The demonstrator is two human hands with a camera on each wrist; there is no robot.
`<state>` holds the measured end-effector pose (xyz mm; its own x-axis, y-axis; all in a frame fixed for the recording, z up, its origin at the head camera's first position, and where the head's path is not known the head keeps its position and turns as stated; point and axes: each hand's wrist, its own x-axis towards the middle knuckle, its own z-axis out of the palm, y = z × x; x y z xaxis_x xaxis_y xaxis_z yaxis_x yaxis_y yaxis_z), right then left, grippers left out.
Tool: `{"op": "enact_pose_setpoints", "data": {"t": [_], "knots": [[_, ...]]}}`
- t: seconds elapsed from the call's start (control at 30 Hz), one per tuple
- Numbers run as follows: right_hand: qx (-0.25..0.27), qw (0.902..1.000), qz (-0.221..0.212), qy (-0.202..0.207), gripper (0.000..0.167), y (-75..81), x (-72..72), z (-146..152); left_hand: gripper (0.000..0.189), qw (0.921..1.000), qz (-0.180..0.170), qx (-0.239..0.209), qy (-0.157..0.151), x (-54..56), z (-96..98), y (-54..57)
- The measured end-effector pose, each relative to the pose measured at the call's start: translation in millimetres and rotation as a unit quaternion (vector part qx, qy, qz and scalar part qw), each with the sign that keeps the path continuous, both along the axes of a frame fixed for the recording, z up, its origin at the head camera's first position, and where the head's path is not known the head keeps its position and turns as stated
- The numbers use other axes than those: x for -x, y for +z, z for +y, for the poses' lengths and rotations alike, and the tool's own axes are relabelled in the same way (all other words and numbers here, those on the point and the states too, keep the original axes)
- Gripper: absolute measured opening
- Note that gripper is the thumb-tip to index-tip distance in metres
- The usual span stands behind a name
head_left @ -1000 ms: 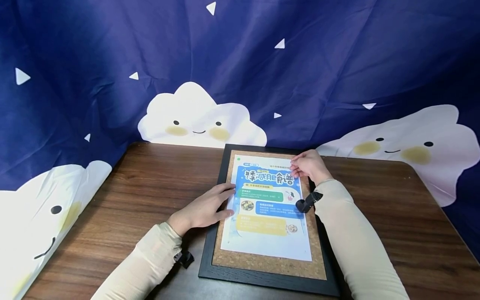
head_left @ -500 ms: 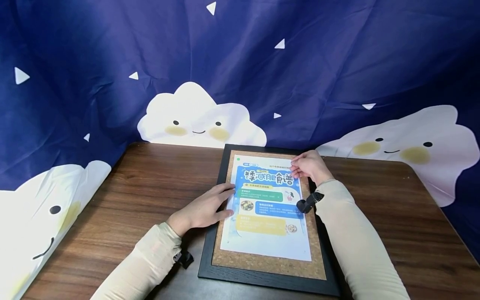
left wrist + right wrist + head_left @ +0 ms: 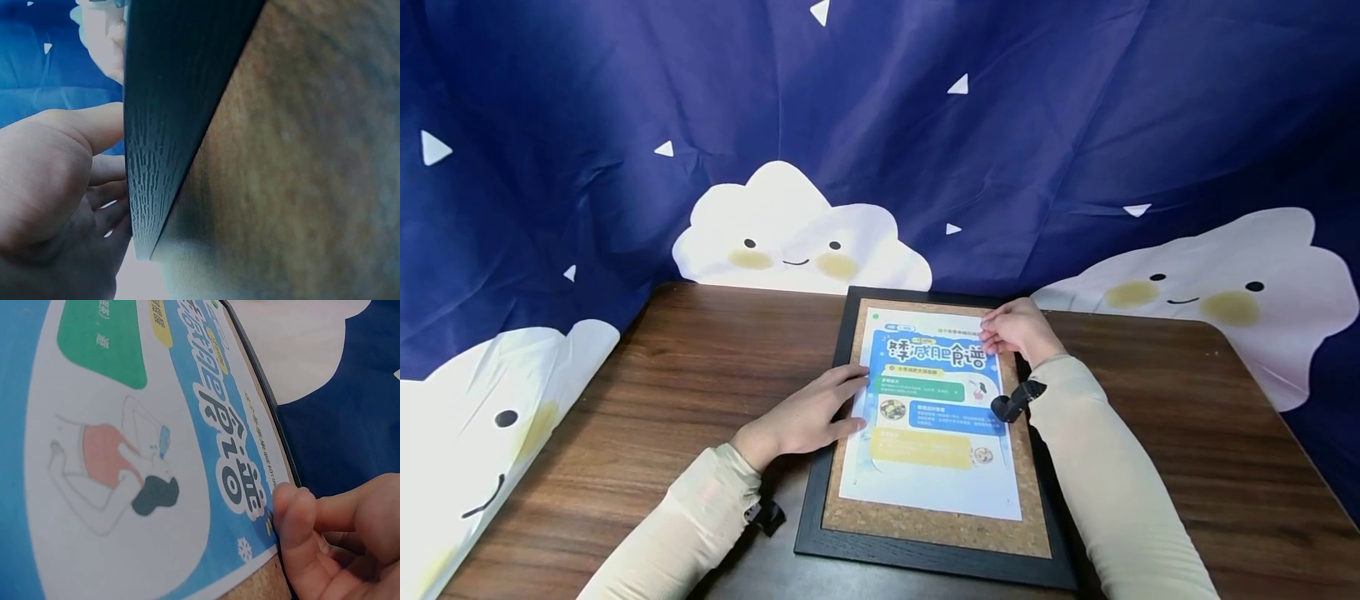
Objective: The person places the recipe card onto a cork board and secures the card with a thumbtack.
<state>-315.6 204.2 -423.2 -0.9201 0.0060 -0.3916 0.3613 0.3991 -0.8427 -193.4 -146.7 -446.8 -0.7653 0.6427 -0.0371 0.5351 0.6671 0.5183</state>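
Observation:
A printed poster sheet (image 3: 936, 492) lies on a black-framed cork board (image 3: 940, 533). A green dot, likely a push pin (image 3: 876, 317), marks its top left corner. My left hand (image 3: 805, 414) rests across the frame's left side, fingers extended, fingertips at the paper's left edge; the left wrist view shows the palm (image 3: 44, 175) beside the black frame (image 3: 156, 125). At the poster's top right corner my right hand (image 3: 1021, 332) has thumb and forefinger pinched together. A small pale thing, seemingly a push pin, shows faintly there; in the right wrist view the fingers (image 3: 297, 519) mostly hide it.
The board stands on a brown wooden table (image 3: 722, 350), which extends to both sides. Behind the table hangs a dark blue cloth (image 3: 880, 108) with smiling white clouds. Each wrist carries a small black camera.
Both hands keep their places on the board and paper. The whole head view has shifted very slightly; nothing is visibly taken up or let go.

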Motion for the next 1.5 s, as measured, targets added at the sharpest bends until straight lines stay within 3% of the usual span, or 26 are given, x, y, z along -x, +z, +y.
{"op": "enact_pose_setpoints", "data": {"t": [0.4, 0.5, 0.57, 0.73, 0.8, 1.0, 1.2, 1.5], "knots": [[0.01, 0.9997, 0.01, -0.017, 0.022, -0.7, -0.7, -3, 0.066, 1.0, 0.001, -0.008, 0.003, -0.7, -1.1, 0.8], [0.009, 0.9994, 0.03, -0.015, 0.02, -6.3, -2.6, -2, 0.067, 0.9997, -0.001, -0.025, -0.002, 0.9, -3.4, -3.6], [0.019, 0.9986, 0.049, -0.011, 0.021, -10.6, -5.5, 1, 0.067, 0.9992, 0.019, -0.032, -0.011, 7.8, -7.3, -19.2], [0.07, 0.9943, 0.08, 0.009, 0.03, -19.2, -16.2, 12, 0.069, 0.9983, 0.032, -0.042, -0.023, 11.9, -9.5, -29.5], [0.081, 0.9931, 0.083, 0.019, 0.034, -20.6, -21.0, 16, 0.068, 0.9989, 0.01, -0.041, -0.019, 5.9, -5.9, -15.9], [0.085, 0.9918, 0.085, 0.043, 0.039, -17.7, -34.4, 22, 0.066, 1.0, 0.003, -0.009, -0.003, 0.0, -0.9, -0.8], [0.081, 0.9909, 0.092, 0.056, 0.039, -10.8, -49.5, 26, 0.065, 1.0, 0.004, 0.009, 0.0, -1.2, 0.3, -0.3], [0.06, 0.9897, 0.111, 0.066, 0.042, -5.9, -75.1, 40, 0.066, 0.9999, 0.007, -0.006, -0.006, -0.2, -1.0, -1.1]]}}
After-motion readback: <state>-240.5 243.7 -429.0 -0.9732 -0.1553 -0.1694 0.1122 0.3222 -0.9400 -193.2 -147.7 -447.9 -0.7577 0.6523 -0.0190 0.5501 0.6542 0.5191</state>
